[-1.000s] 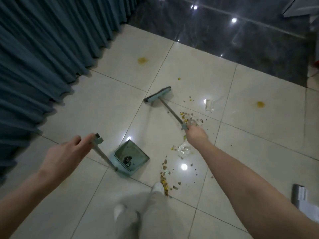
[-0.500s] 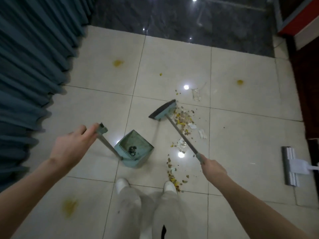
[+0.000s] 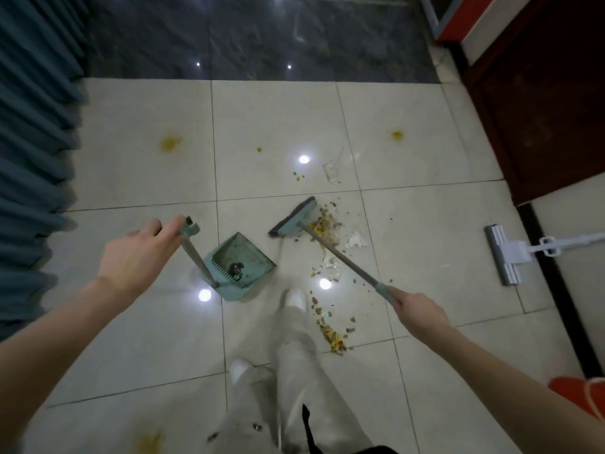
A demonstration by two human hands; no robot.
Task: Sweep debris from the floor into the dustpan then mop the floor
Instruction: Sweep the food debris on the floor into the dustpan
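Observation:
My left hand [image 3: 140, 253] grips the top of the upright handle of a teal dustpan [image 3: 244, 267], which stands on the pale tiles with a small dark clump inside. My right hand [image 3: 417, 311] holds the end of a teal broom's handle. The broom head [image 3: 294, 219] rests on the floor just right of the dustpan's open side. Yellow-brown debris [image 3: 325, 224] and clear scraps lie beside the head, and a second trail of debris [image 3: 330, 329] runs toward my right shoe. A flat grey mop [image 3: 502, 253] lies at the right.
Teal curtains [image 3: 32, 158] hang along the left. Dark glossy floor [image 3: 262, 37] lies beyond the tiles. A dark wooden door [image 3: 540, 93] stands at the right. Yellow stains [image 3: 169, 144] mark several tiles. An orange object [image 3: 579, 398] sits low right. My legs [image 3: 294, 371] stand centre bottom.
The broom head has been drawn back toward me and the dustpan, pushing debris along. The view has turned right, bringing the mop and the door into sight. Both hands keep their grips.

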